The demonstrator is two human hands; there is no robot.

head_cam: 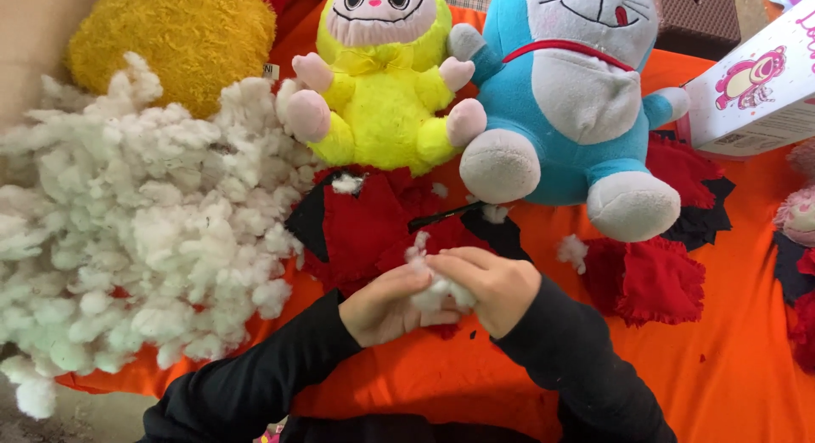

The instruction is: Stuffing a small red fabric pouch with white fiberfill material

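A tuft of white stuffing [439, 292] is pinched between the closed fingers of the left hand [386, 304] and right hand [492, 286], above the red fabric [373, 226]. The big stuffing pile [136, 231] is kept within easy reach at the left.

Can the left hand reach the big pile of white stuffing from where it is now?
Probably yes. The left hand sits beside the stuffing pile, with only bare orange cloth between. But both hands already hold a small stuffing tuft.

A small white tuft of stuffing [437, 294], fluffy and loose, pinched just above a red-and-black fabric piece [373, 226]
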